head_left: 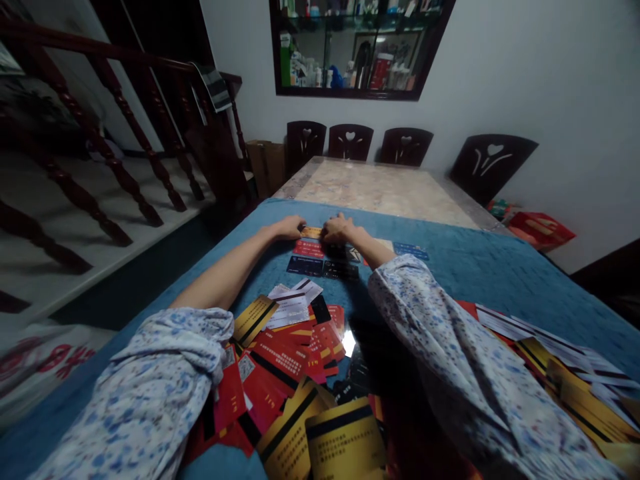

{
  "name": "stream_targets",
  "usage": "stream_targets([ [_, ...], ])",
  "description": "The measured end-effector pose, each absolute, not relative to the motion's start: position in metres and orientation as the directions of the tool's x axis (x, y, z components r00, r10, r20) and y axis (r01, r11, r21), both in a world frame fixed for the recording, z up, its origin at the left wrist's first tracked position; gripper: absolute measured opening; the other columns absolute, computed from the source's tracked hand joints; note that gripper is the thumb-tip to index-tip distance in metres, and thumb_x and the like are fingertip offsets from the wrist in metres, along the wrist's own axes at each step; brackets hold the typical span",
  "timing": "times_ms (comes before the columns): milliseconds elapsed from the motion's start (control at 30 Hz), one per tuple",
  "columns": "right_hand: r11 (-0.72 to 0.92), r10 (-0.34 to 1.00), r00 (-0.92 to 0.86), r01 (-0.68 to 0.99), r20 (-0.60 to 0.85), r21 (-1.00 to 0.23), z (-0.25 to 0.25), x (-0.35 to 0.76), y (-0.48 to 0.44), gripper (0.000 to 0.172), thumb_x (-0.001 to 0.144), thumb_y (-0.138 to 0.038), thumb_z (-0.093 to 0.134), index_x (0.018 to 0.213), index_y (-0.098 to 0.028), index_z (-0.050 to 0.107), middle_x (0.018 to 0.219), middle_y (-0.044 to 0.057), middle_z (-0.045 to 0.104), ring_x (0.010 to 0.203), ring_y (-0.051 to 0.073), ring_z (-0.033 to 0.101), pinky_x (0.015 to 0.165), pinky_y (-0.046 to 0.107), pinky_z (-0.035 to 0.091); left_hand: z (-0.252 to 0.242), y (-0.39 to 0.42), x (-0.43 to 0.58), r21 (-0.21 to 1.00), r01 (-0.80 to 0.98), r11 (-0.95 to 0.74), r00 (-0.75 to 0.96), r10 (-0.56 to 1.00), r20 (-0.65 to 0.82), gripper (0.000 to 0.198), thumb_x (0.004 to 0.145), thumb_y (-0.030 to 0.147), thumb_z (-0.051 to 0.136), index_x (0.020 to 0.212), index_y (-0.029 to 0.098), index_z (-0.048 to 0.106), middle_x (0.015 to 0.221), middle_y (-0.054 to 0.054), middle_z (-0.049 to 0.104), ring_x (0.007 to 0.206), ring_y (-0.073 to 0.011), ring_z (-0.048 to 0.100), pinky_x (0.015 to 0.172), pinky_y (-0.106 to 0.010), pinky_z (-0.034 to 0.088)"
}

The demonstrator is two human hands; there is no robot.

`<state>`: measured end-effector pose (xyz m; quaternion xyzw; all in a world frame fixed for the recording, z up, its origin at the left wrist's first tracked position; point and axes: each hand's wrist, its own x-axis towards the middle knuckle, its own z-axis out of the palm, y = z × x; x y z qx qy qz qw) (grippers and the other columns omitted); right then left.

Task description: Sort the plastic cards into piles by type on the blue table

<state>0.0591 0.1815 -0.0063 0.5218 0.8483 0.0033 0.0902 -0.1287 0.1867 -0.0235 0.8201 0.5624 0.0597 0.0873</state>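
Observation:
At the far part of the blue cloth, an orange-yellow card (312,232) lies between my two hands. My left hand (289,227) has its fingers closed at the card's left end. Curled over the right end is my right hand (339,229), its fingertips partly hidden. Just nearer to me lie a red card (309,249), a dark blue card (305,265) and a black card (341,270), set in rows. Blue cards (411,251) continue the rows beyond my right wrist. My right forearm covers part of this layout.
A loose heap of red cards (280,360), gold cards (346,437) and white cards (290,305) spreads between my forearms. More white cards (530,330) lie at the right. The blue cloth (480,273) covers the near part of a stone-topped table (370,183). Dark chairs (350,141) stand beyond.

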Motion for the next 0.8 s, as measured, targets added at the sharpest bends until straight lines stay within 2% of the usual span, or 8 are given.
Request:
stream_targets([
  [133, 0.47, 0.879, -0.455, 0.876, -0.143, 0.11, -0.004, 0.061, 0.179, 0.049, 0.086, -0.031, 0.055, 0.13, -0.016, 0.068, 0.139, 0.02, 0.06, 0.131, 0.039, 0.043, 0.102, 0.054, 0.042, -0.022, 0.178, -0.14, 0.178, 0.933, -0.312, 0.316, 0.949, 0.005, 0.055, 0.072, 0.016, 0.058, 0.126, 0.012, 0.065, 0.115, -0.009, 0.074, 0.1, -0.0206, 0.067, 0.089, -0.025, 0.051],
  [233, 0.478, 0.878, -0.464, 0.867, -0.118, 0.14, -0.002, 0.064, 0.175, 0.049, 0.089, -0.034, 0.052, 0.131, -0.014, 0.066, 0.138, 0.021, 0.059, 0.131, 0.039, 0.043, 0.101, 0.054, 0.041, -0.02, 0.168, -0.154, 0.163, 0.938, -0.307, 0.306, 0.952, 0.032, 0.061, 0.076, 0.014, 0.054, 0.136, 0.011, 0.059, 0.123, -0.01, 0.071, 0.106, -0.0203, 0.066, 0.096, -0.027, 0.05],
  [367, 0.49, 0.871, -0.486, 0.856, -0.07, 0.165, 0.001, 0.071, 0.168, 0.049, 0.093, -0.038, 0.048, 0.132, -0.014, 0.065, 0.138, 0.022, 0.057, 0.13, 0.039, 0.042, 0.099, 0.053, 0.04, -0.018, 0.151, -0.173, 0.141, 0.931, -0.336, 0.326, 0.941, 0.087, 0.055, 0.082, 0.019, 0.053, 0.136, 0.009, 0.059, 0.128, -0.014, 0.068, 0.109, -0.0224, 0.065, 0.103, -0.033, 0.049],
  [500, 0.526, 0.848, -0.53, 0.838, -0.012, 0.144, 0.004, 0.077, 0.157, 0.049, 0.095, -0.042, 0.049, 0.134, -0.016, 0.065, 0.14, 0.022, 0.056, 0.129, 0.039, 0.041, 0.097, 0.051, 0.039, -0.018, 0.135, -0.187, 0.119, 0.924, -0.364, 0.351, 0.929, 0.119, 0.051, 0.083, 0.022, 0.056, 0.13, 0.007, 0.063, 0.125, -0.015, 0.068, 0.109, -0.024, 0.064, 0.105, -0.036, 0.048],
  [800, 0.664, 0.739, -0.669, 0.743, 0.072, 0.09, 0.011, 0.07, 0.124, 0.038, 0.092, -0.035, 0.058, 0.125, -0.022, 0.071, 0.131, 0.017, 0.063, 0.121, 0.036, 0.04, 0.089, 0.044, 0.036, -0.018, 0.08, -0.204, 0.147, 0.882, -0.447, 0.409, 0.882, 0.233, 0.041, 0.084, 0.029, 0.057, 0.12, 0.015, 0.07, 0.117, -0.011, 0.069, 0.108, -0.0247, 0.062, 0.103, -0.039, 0.049],
])
